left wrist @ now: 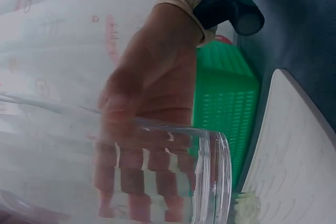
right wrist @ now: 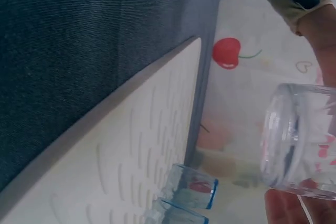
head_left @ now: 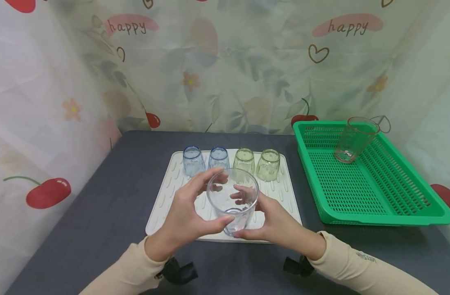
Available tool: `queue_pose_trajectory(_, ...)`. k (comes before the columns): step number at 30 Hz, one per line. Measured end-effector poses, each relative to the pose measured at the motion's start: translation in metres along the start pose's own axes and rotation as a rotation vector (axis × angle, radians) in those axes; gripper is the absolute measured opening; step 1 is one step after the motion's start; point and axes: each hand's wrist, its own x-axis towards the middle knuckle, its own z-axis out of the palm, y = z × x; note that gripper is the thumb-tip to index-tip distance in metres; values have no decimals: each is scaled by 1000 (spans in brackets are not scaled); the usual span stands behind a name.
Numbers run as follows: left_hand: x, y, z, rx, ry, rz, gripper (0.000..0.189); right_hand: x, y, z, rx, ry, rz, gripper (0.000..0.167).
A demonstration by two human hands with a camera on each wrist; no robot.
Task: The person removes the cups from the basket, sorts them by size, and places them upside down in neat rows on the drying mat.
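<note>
A clear drinking glass (head_left: pixel 233 201) is held upright over the white ribbed mat (head_left: pixel 166 192), mouth towards me. My left hand (head_left: pixel 188 213) grips its left side, fingers curled around the wall and thumb near the base. My right hand (head_left: pixel 272 221) holds its right side the same way. In the left wrist view the clear glass (left wrist: pixel 157 182) fills the frame with the right hand (left wrist: pixel 152 108) seen through it. The right wrist view shows the glass (right wrist: pixel 299 145) above the mat (right wrist: pixel 131 166).
Two blue glasses (head_left: pixel 193 160) and two green glasses (head_left: pixel 267 164) stand upside down in a row at the mat's far edge. A green perforated basket (head_left: pixel 379 192) at the right holds a brownish glass (head_left: pixel 353 139). A dark grey table (head_left: pixel 110 196) lies beneath; curtains surround it.
</note>
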Motion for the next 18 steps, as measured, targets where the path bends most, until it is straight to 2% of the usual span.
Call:
queue_pose_trajectory(5, 3, 2, -2, -56, 12, 34, 80, -1, 6, 5, 36, -49, 70, 79)
queue_pose_trajectory(10, 4, 2, -4, -109, -4, 43, 79, -3, 9, 6, 38, -64, 67, 75)
queue_pose_trajectory(15, 4, 2, -9, -175, -79, -22, 84, -3, 9, 2, 38, -32, 79, 76)
queue_pose_trajectory(18, 4, 3, -15, -178, -126, -79, 89, -3, 8, -2, 31, -17, 90, 74)
